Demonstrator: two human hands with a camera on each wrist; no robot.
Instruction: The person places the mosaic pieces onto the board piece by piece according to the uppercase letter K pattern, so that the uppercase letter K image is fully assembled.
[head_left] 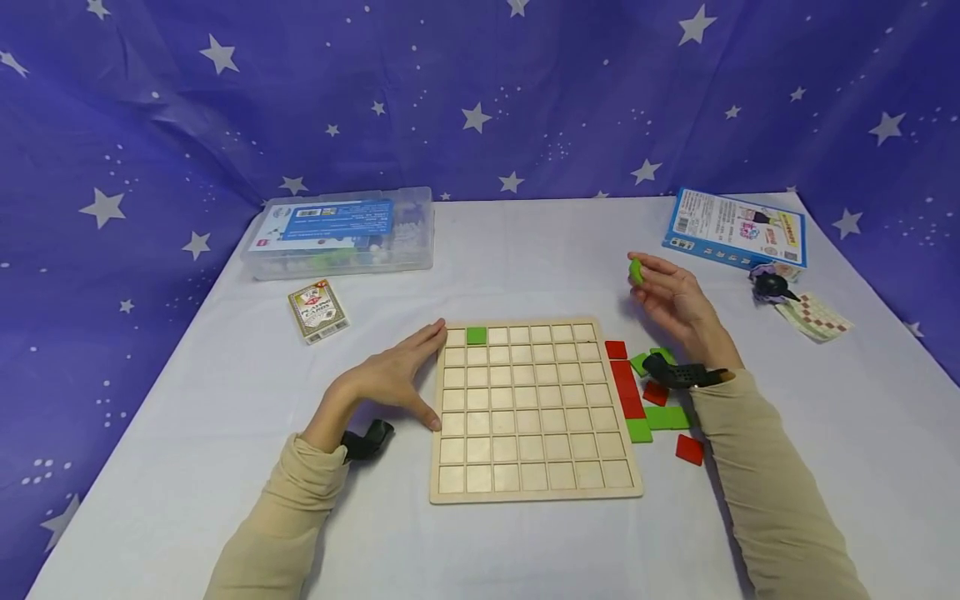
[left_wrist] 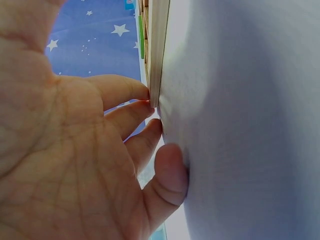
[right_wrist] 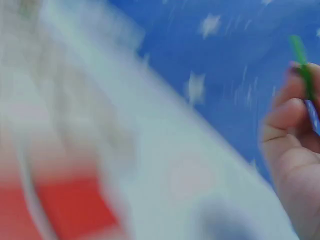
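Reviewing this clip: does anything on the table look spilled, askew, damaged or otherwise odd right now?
Nothing stands out. The wooden grid board lies flat and roughly square to the person, with one green tile seated in its top row. Loose red and green tiles lie scattered beside its right edge. The right wrist view is motion-blurred.

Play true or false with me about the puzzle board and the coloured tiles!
1. The right hand holds a green tile. True.
2. The wooden board is full of tiles. False: only one green tile sits in it, in the top row.
3. The left hand touches the board's left edge. True.
4. The loose tiles lie left of the board. False: they lie on its right.
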